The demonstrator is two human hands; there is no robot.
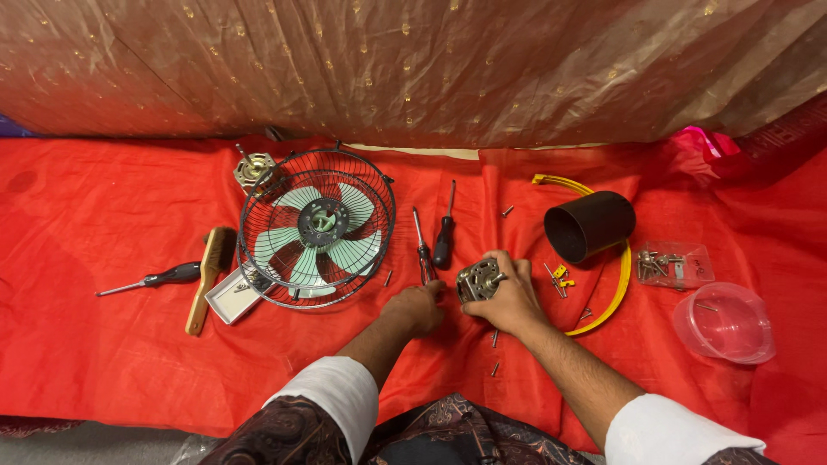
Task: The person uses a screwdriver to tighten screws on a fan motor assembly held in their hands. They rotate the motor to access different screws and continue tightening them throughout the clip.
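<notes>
Motor (479,281) sits on the red cloth (103,344), clasped from the right by my right hand (508,301), fingers wrapped around its body, shaft pointing up and right. My left hand (416,306) rests just left of it, fingers curled at the tip of a screwdriver (423,250) lying lengthwise away from me; whether it grips anything I cannot tell. Loose screws (494,338) lie below the grip.
</notes>
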